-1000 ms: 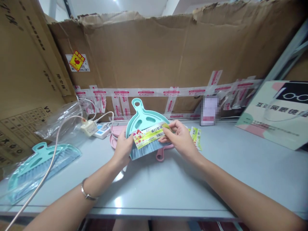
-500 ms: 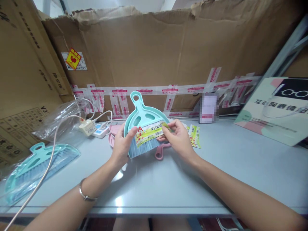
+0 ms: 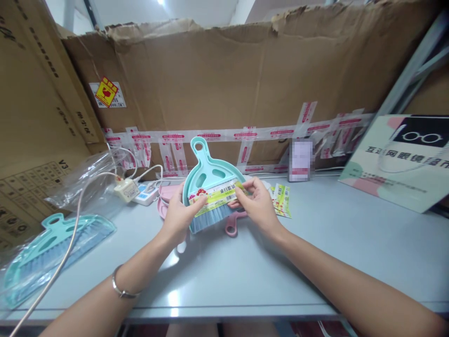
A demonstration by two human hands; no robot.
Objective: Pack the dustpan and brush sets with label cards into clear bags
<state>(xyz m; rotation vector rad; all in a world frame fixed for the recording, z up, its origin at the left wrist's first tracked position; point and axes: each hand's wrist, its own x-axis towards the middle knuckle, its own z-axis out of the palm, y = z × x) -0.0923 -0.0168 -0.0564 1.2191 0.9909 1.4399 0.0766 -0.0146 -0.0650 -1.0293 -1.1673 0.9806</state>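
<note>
A turquoise dustpan (image 3: 212, 169) with a blue-bristled brush (image 3: 211, 219) nested against it is held up over the table, its handle pointing away from me. Across the pair lies a yellow-green printed label (image 3: 216, 197). My left hand (image 3: 176, 214) grips the left edge of the set, thumb pressed over the label's left end. With thumb and fingers, my right hand (image 3: 258, 202) pinches the label's right end at the dustpan's right side. Behind and below sits a pink dustpan (image 3: 167, 192), mostly hidden; a pink handle (image 3: 231, 227) sticks out under the brush.
More yellow-green labels (image 3: 282, 200) lie right of my right hand. At left rests another turquoise set (image 3: 58, 250) in clear plastic, crossed by a white cable (image 3: 75, 224). A power strip (image 3: 145, 195), a phone (image 3: 300, 160), a sign-like board (image 3: 396, 164) and a large carton (image 3: 210, 79) stand behind.
My left thumb and the label's left end now lie closer against the dustpan, the label stretched flatter over the brush. Both hands keep hold; the view has shifted slightly.
</note>
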